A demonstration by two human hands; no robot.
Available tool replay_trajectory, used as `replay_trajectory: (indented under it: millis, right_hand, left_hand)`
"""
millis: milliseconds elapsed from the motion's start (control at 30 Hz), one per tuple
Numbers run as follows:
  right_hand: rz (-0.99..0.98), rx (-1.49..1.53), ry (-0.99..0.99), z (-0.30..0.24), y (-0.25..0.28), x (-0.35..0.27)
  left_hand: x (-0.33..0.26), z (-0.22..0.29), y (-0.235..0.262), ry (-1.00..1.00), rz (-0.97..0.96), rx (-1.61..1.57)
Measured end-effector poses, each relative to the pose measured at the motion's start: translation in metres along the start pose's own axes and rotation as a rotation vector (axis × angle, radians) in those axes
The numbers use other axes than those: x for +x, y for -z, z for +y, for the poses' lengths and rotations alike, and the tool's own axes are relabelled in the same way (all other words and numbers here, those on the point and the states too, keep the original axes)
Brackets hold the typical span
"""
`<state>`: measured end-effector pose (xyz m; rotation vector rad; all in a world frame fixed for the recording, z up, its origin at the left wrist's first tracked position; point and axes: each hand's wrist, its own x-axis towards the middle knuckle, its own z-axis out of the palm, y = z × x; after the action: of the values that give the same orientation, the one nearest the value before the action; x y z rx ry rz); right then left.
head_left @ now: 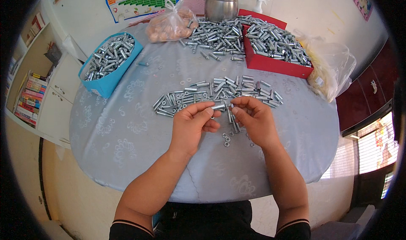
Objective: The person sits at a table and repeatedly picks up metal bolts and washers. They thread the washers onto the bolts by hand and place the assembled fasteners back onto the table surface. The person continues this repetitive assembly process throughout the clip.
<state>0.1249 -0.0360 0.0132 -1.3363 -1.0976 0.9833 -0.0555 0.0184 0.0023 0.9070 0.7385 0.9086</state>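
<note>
Bright, glossy metal bolts point(220, 90) lie on the table point(127, 126) — its cloth cover matt, pale blue, faintly patterned; crinkly clear plastic bag point(171, 24); polished steel pot point(221, 3).

Your hands meet over the near middle of the round table with the pale patterned cloth point(127, 126), your left hand point(192, 124) beside your right hand point(253, 119), with a short silvery metal bolt point(218, 107) between their fingertips. Just behind them lies a spread row of silvery bolts and sleeves point(220, 92), and under them a few small loose nuts point(227, 138). At the far left edge sits the blue cardboard box filled with bolts point(108, 62). At the far right sits the red cardboard box of bolts point(275, 50), with a loose heap of bolts point(215, 39) to its left. Behind that heap stands the shiny steel lidded pot point(221, 3), and left of it the clear knotted plastic bag point(171, 24). Right of the red box lies a crumpled clear bag point(332, 69).
</note>
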Motion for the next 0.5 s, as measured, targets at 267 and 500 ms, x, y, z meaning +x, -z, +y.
replay_trajectory:
  millis: [267, 500]
  right_hand:
    - [-0.029, 0.082, 0.007, 0.010, 0.006, -0.002]
    - [-0.035, 0.059, -0.052, 0.000, 0.010, -0.006]
  left_hand:
    - [0.000, -0.001, -0.003, -0.041, -0.013, 0.099]
    - [-0.001, -0.001, -0.004, -0.034, -0.044, 0.162]
